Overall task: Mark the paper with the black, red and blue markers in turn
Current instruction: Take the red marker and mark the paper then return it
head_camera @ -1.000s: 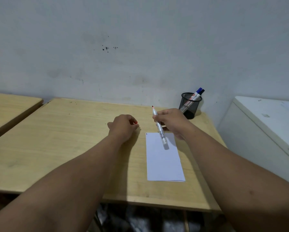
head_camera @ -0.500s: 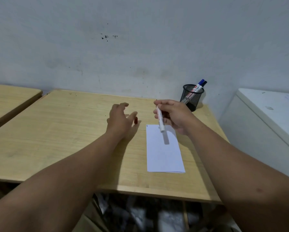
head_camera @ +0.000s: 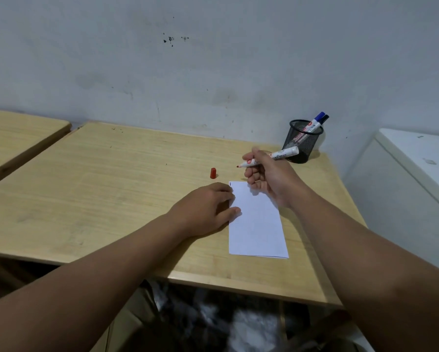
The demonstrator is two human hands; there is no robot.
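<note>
With the red cap (head_camera: 213, 173) now set down on the desk (head_camera: 111, 186), your left hand (head_camera: 208, 209) has moved to press flat-fingered on the paper (head_camera: 258, 224) while your right hand (head_camera: 266, 176) pinches the uncapped red marker (head_camera: 269, 158), ready for the second mark.

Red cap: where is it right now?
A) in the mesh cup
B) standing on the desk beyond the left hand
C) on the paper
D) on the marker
B: the red cap stands on the bare desk, beyond the left hand, off the paper.
</note>
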